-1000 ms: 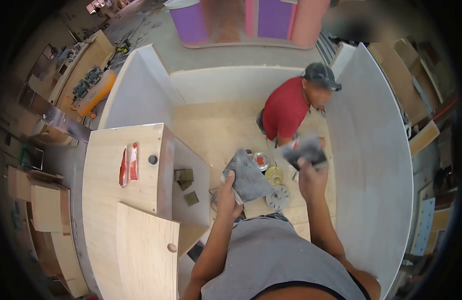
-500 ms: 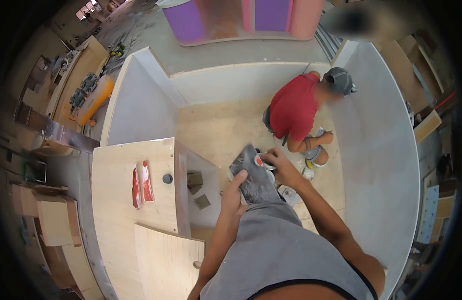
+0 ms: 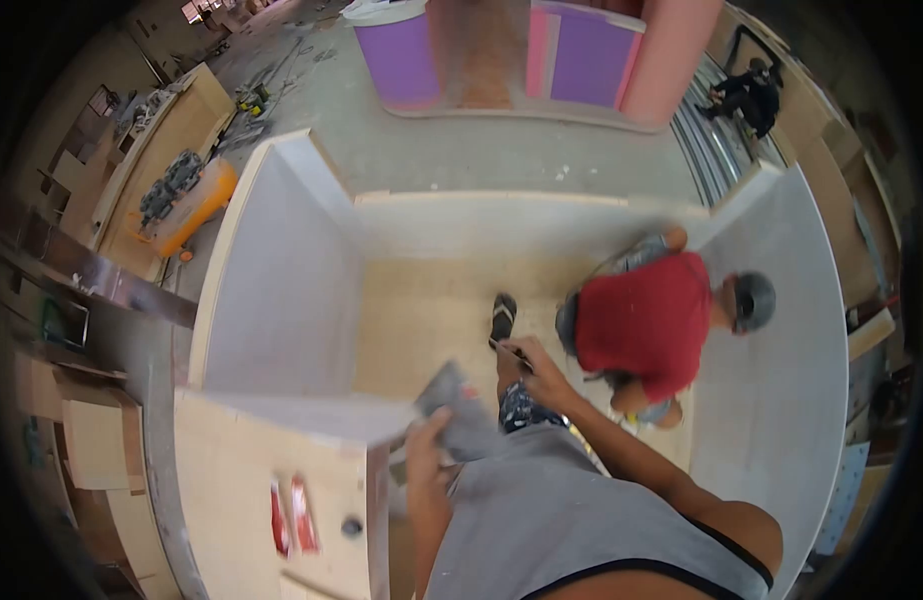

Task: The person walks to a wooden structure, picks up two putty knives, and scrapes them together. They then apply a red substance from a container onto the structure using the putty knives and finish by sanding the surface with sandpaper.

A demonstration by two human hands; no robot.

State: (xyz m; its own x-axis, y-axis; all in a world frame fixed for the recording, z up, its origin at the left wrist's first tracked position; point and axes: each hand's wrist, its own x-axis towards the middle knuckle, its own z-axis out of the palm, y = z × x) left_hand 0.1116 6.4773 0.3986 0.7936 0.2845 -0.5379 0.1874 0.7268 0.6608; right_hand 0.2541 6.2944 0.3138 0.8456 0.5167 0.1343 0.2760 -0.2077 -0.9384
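Observation:
A dark grey flat board (image 3: pixel 459 412), smeared by motion, is held near my body by my left hand (image 3: pixel 428 452), with the thumb over its face. To its upper right my right hand (image 3: pixel 538 372) grips a thin blade-like tool (image 3: pixel 509 356), apart from the board. Below my hands a shoe (image 3: pixel 502 320) and patterned shorts (image 3: pixel 531 408) show in front of my grey shirt. Two red-and-white tubes (image 3: pixel 303 515) and a dark round cap (image 3: pixel 352 526) lie on the wooden top (image 3: pixel 241 450) at lower left.
A co-worker in a red shirt (image 3: pixel 641 320) and cap crouches at my right, inside grey-white low walls (image 3: pixel 281 230). Beyond are purple and pink counters (image 3: pixel 586 55) and another seated person (image 3: pixel 749 97). An orange tank machine (image 3: pixel 186 208) stands at upper left.
The view has shifted, showing more floor beyond the front wall. My right hand has moved apart from the board. The co-worker appears lower and further right, more bent over.

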